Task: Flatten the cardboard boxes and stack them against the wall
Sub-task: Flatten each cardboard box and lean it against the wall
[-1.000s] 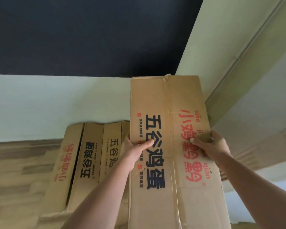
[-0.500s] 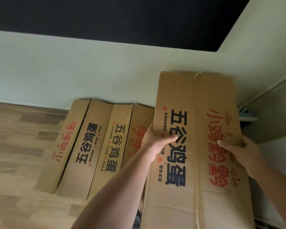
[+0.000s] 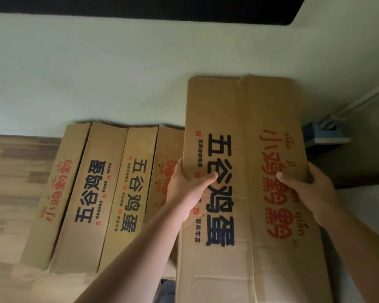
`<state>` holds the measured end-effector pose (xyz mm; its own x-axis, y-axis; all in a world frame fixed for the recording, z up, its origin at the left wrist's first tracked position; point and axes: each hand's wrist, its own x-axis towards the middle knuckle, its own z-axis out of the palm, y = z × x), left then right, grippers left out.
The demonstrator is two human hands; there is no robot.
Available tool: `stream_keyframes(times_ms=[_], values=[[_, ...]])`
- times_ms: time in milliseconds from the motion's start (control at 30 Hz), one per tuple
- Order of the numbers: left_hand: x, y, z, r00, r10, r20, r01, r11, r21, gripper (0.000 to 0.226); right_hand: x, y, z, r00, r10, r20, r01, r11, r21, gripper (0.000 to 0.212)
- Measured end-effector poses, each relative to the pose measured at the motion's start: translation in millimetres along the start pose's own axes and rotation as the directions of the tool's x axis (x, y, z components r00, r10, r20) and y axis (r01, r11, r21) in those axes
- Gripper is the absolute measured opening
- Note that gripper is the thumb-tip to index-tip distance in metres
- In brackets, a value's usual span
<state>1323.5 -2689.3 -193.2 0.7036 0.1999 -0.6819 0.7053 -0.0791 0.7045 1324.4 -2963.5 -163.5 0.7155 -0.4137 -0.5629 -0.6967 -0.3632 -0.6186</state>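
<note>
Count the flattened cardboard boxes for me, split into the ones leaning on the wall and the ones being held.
Leaning against the wall: 4 showing, first, second, third, fourth, partly hidden
Held in both hands, left hand, right hand: 1, the held box
Total: 5

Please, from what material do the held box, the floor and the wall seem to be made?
Held box: corrugated cardboard, matte brown, creased, with printed characters. Floor: looks like wood or laminate, by its plank pattern. Wall: smooth, pale, probably painted plaster.
</note>
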Motion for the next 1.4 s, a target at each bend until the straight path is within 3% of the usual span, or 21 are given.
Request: stream_keyframes(times_ms=[133,333,467,600,733,833,1000,1133,1267,1400], values=[[6,1,-3,0.999,-0.033,-0.005,0.033,0.999,-0.014,0.081,1,-8,6,1.000,0.025,-0.006,-0.025,0.999,-0.031,0.079],[16,6,-4,0.999,0.008,0.031,-0.008,1.000,-0.009,0.081,2,-13,9,0.998,-0.001,-0.056,-0.001,1.000,-0.029,0.073],[18,6,-7,0.998,0.045,0.054,-0.047,0.998,0.035,0.090,-2,-9,12,0.998,-0.009,-0.067,0.005,0.999,-0.052,0.080],[6,8,-13,0.990,0.102,0.099,-0.119,0.975,0.186,0.104,-12,-16,9,0.996,-0.042,-0.083,0.024,0.978,-0.205,0.089],[-26,9,-24,0.981,0.153,0.115,-0.184,0.924,0.335,0.092,-39,-33,13,0.987,-0.153,-0.038,0.129,0.921,-0.367,0.077],[-60,10,-49,0.971,0.195,0.141,-0.236,0.885,0.402,0.094,-72,-45,24,0.979,-0.199,0.040,0.196,0.879,-0.435,0.083],[-130,29,-120,0.968,0.244,0.055,-0.240,0.848,0.472,0.094,-141,-84,35,0.956,-0.241,0.168,0.294,0.797,-0.528,0.081],[-193,40,-192,0.942,0.323,-0.094,-0.246,0.852,0.463,0.088,-211,-128,54,0.901,-0.328,0.284,0.432,0.743,-0.511,0.078],[-242,44,-264,0.890,0.383,-0.247,-0.252,0.865,0.434,0.079,-279,-173,95,0.810,-0.420,0.411,0.581,0.672,-0.459,0.075],[-291,25,-342,0.863,0.331,-0.382,-0.208,0.921,0.329,0.085,-356,-212,154,0.702,-0.494,0.513,0.704,0.585,-0.402,0.074]])
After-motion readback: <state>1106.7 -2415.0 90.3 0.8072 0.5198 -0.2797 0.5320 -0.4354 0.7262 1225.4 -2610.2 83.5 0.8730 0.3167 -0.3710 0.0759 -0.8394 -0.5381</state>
